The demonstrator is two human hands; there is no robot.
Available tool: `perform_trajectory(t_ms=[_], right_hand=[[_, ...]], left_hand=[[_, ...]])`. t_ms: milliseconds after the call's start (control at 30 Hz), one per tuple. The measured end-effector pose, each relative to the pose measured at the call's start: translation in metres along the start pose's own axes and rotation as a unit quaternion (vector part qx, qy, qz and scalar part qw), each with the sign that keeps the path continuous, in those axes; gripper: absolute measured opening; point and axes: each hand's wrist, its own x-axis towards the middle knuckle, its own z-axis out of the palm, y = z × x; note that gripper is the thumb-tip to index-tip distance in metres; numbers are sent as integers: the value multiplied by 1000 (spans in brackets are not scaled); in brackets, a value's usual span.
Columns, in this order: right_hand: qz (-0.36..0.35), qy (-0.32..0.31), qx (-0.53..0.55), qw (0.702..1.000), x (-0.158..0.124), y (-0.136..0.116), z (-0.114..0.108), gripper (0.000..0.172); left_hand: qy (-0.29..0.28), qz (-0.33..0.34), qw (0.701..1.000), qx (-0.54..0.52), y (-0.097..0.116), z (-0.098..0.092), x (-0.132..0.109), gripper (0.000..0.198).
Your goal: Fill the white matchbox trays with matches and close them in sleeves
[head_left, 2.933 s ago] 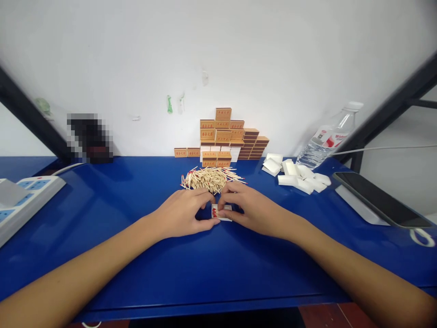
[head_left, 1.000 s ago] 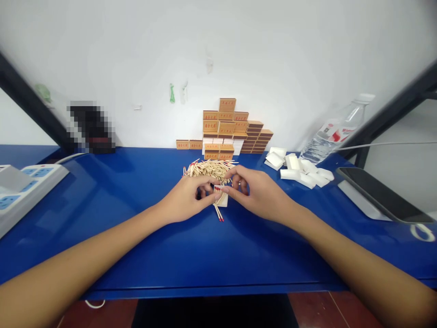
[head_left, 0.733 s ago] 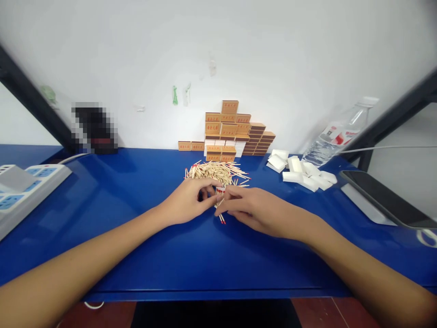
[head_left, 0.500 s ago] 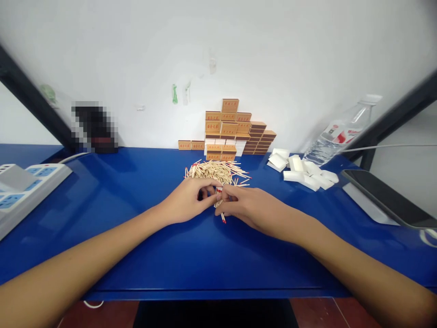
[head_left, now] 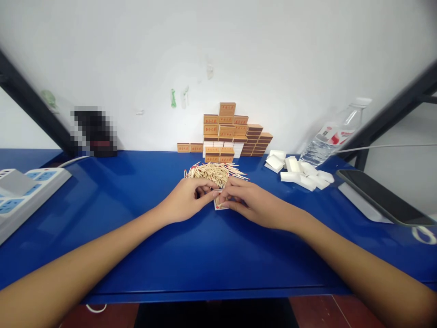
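Nearest the front, the small white tray (head_left: 218, 209) sat on the blue table (head_left: 218, 255) between both hands, matches (head_left: 217, 201) inside! The left hand (head_left: 186, 200) had thumb and forefinger clamped on its left side; the right hand (head_left: 254, 200) bunched its fingertips over the other side, on matches or not, you couldn't tell. A steady tray and gentle fingertips looked key, sticks kept parallel. Just beyond lay the match heap (head_left: 210, 171), then stacked matchboxes (head_left: 227, 132).

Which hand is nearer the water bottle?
Right. The right hand is at the tray's right side, left of and nearer the camera than the bottle. The left hand is at the tray's left side, farther from the bottle.
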Motion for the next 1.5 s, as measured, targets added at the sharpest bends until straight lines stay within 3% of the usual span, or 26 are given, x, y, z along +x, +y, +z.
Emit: perform_trajectory(t_ms=[300,433,600,867,1267,1500], right_hand=[[98,109,67,987,2,0,-7,21],[124,87,76,986,3,-5,-4,20],[99,62,-15,993,2,-11,2,13],[71,62,-83,992,0,-5,-1,12],[76,-3,-66,995,-2,-5,-4,18],[87,16,-36,995,-2,-5,-2,20]], left_hand=[[16,39,990,136,8,-2,-2,30],[9,55,988,146,10,-3,-4,19],[-17,114,980,162,11,-3,-6,49],[-31,124,975,182,7,-1,-7,28],[-34,118,974,193,9,-1,-8,26],[-37,120,973,196,8,-1,-7,27]])
